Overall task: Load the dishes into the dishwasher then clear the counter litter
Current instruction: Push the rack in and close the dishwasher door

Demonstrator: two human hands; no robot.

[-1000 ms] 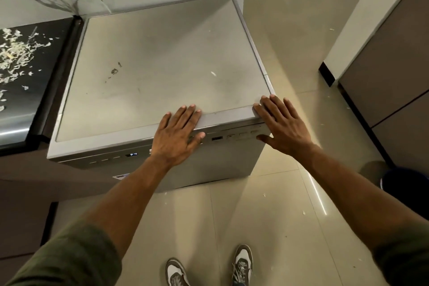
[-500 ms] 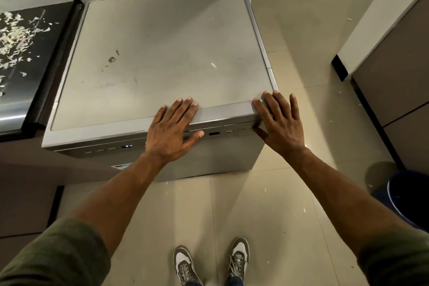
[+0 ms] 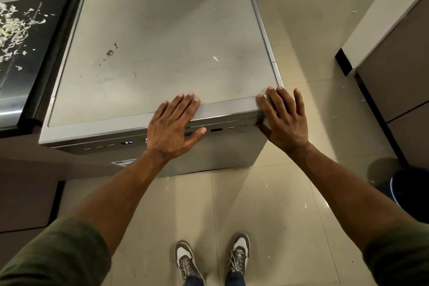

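Grey metal, stiff and plainly heavy, the dishwasher (image 3: pixel 162 53) stands on the floor (image 3: pixel 255 216) against the wall, its left side hard by the bench (image 3: pixel 27 53); I judge it takes a two-handed push at the front edge, since the smooth top gives no hold. Its door appears closed, so the loading looks done. Dark and glossy, the bench carries the litter (image 3: pixel 14 30), pale shavings scattered over its far left part; these are light and loose, best swept or pinched up in bunches. A blue bin (image 3: pixel 411 195) stands on the floor at the right edge. The left hand (image 3: pixel 171 125) lies flat, fingers spread, on the front edge near its middle. The right hand (image 3: pixel 284 118) lies flat and spread on the front right corner, thumb under the rim.
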